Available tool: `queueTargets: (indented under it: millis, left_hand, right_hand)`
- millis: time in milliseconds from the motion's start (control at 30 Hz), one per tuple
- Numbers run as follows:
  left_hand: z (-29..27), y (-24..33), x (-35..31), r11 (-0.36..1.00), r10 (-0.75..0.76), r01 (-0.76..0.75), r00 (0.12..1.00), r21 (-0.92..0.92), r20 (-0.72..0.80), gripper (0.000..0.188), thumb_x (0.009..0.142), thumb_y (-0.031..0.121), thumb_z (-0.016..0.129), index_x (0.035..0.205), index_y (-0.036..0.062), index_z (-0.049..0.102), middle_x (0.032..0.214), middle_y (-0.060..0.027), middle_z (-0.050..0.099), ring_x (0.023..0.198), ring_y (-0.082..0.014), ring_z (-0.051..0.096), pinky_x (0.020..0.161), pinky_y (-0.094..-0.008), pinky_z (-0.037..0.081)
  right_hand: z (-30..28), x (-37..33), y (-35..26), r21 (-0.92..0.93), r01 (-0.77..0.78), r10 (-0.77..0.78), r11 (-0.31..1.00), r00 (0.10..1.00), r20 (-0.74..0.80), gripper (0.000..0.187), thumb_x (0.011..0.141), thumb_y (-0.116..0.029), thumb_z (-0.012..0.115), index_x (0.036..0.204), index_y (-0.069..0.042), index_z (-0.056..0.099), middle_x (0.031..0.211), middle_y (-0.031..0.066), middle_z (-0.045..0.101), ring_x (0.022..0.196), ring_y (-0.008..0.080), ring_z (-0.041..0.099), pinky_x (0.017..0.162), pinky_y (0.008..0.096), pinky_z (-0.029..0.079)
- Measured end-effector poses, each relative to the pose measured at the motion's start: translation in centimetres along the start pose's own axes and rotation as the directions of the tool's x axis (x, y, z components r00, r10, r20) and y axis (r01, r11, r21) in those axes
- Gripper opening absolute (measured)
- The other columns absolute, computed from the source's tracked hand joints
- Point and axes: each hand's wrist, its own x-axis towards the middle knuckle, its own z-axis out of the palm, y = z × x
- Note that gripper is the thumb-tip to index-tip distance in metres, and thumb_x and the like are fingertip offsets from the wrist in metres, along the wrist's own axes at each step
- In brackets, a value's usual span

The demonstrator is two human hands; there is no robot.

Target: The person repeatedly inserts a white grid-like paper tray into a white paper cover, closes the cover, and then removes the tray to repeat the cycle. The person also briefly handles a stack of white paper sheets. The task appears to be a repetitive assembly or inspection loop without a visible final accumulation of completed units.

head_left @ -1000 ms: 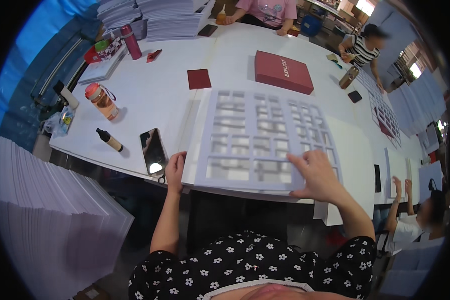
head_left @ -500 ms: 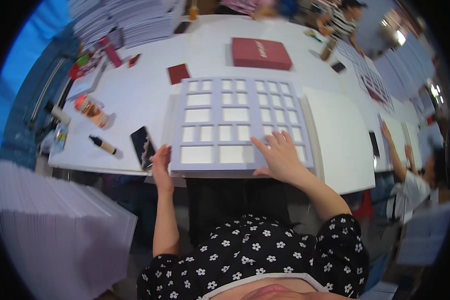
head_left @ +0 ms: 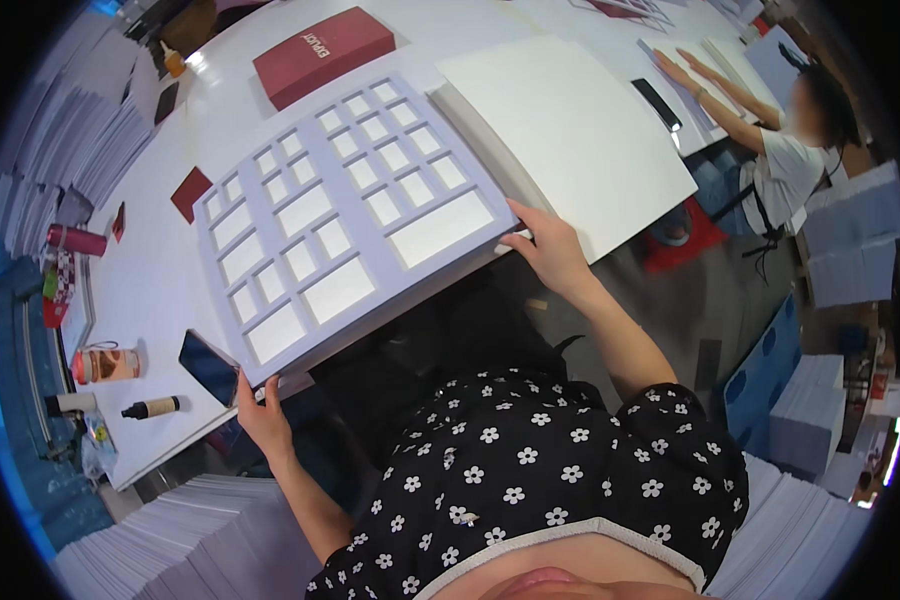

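A pale lavender grid panel (head_left: pixel 357 215) with many rectangular openings over white lies on the table at a slant. My left hand (head_left: pixel 264 412) pinches its near left corner, with thumb and fingers on either side. My right hand (head_left: pixel 552 250) grips the near right corner, fingertips at the edge; the fingers beneath are partly hidden. Just beside my left hand lies a dark phone (head_left: pixel 208 366). To the right of the panel is a large white board (head_left: pixel 580 145), flat on the table.
Beyond the panel is a dark red box (head_left: pixel 320 58); a small red square (head_left: pixel 189 194) lies left of it. Bottles, including an orange-topped one (head_left: pixel 112 365), stand or lie at the left. White sheet stacks (head_left: pixel 195 535) rise near my left. A co-worker (head_left: pixel 792 170) works at the right.
My view has turned right, so the table appears slanted. My right hand has gone from on top of the panel to its right corner, and my left now holds the left corner.
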Motion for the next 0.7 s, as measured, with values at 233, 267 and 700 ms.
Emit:
queueTargets:
  millis: [233,267,700]
  left_hand:
    - [-0.2,2.0,0.7,0.999,-0.015,0.014,0.999,0.032,0.051,0.045,0.09,0.009,0.071,0.132,-0.0031,0.057,0.106,-0.0165,0.07,0.093,-0.021,0.066,0.084,-0.0326,0.051]
    - [-0.3,2.3,0.7,1.0,-0.024,0.023,0.998,0.02,0.057,0.045,0.09,0.008,0.07,0.132,-0.003,0.057,0.106,-0.0165,0.07,0.092,-0.0211,0.066,0.084,-0.0325,0.051]
    - [-2.1,3.7,1.7,0.978,0.112,-0.144,0.972,-0.15,-0.205,0.044,0.107,0.021,0.047,0.141,-0.0055,0.046,0.136,-0.018,0.056,0.118,-0.0256,0.06,0.101,-0.0345,0.045]
  right_hand:
    - [0.3,0.3,0.8,-0.06,0.105,-0.113,0.993,0.984,-0.138,0.035,0.081,-0.019,0.077,0.111,-0.002,0.067,0.088,0.0118,0.07,0.078,0.0316,0.066,0.07,0.0396,0.052]
    - [0.4,0.3,0.9,-0.064,0.122,-0.129,0.99,0.982,-0.135,0.034,0.081,-0.019,0.077,0.11,-0.003,0.067,0.087,0.0114,0.07,0.078,0.0313,0.066,0.07,0.0393,0.052]
    - [-3.9,-0.3,6.2,-0.674,-0.078,0.142,0.734,0.989,0.041,0.048,0.077,-0.041,0.077,0.098,0.0,0.062,0.095,0.0143,0.062,0.097,0.0291,0.06,0.084,0.0404,0.047]
